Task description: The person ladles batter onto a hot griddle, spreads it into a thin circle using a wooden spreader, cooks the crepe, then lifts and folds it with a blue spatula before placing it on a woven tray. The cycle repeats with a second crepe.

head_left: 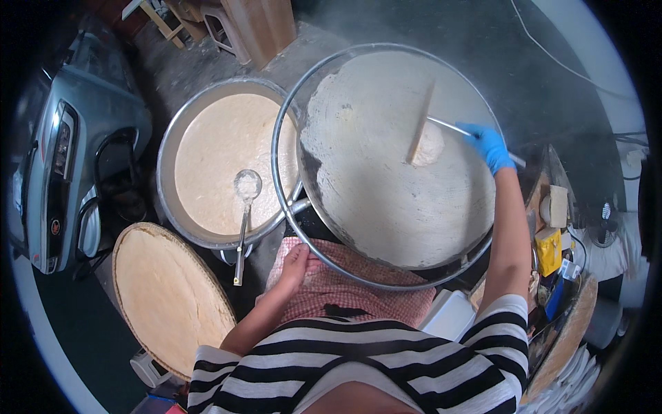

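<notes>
My right hand [488,146], in a blue glove, grips the thin metal handle of a batter spreader [420,131]. Its wooden blade stands on the large round griddle [372,221], beside a pale lump of batter [430,145]. A thin whitish layer coats most of the griddle. My bare left hand [296,262] is closed by the griddle's metal ring [278,172], in front of the red checked apron [345,272]; what its fingers hold, if anything, is hidden. Left of the griddle, a ladle [247,190] lies in a big pot [165,165] of beige batter [221,145], handle across the rim.
A round tray [222,293] bears large thin pancakes [165,297] at lower left. Beyond it stands a grey-blue vehicle [52,159]. At right, a cluttered surface holds a yellow packet [549,250]. Wooden furniture [258,27] stands behind the pot.
</notes>
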`<action>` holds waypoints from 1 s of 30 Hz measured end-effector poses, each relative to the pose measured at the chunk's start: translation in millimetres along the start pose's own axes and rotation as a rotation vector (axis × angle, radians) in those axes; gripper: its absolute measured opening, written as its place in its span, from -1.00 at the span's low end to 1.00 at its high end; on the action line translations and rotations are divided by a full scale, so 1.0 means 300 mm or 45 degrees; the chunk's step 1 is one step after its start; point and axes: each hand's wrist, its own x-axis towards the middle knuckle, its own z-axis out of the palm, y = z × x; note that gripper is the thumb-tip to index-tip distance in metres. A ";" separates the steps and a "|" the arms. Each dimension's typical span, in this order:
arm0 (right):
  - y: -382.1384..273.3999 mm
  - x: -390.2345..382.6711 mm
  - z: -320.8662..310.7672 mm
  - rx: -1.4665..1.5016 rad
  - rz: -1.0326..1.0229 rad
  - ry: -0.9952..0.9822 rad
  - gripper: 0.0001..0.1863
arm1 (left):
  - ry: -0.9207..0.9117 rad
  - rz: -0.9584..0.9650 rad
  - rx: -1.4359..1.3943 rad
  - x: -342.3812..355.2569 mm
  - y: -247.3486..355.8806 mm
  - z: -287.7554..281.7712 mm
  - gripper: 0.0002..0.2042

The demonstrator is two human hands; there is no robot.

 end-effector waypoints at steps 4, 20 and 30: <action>-0.037 -0.251 0.143 -0.128 0.104 0.095 -0.57 | -0.011 0.034 -0.019 -0.002 -0.002 0.004 -0.69; -0.436 -0.954 0.500 0.068 0.398 0.055 -0.47 | -0.091 0.036 0.147 -0.004 -0.112 0.127 -0.77; -0.225 -0.794 0.282 0.721 0.236 0.124 -0.67 | 0.146 0.259 -0.067 0.092 0.026 0.035 -0.78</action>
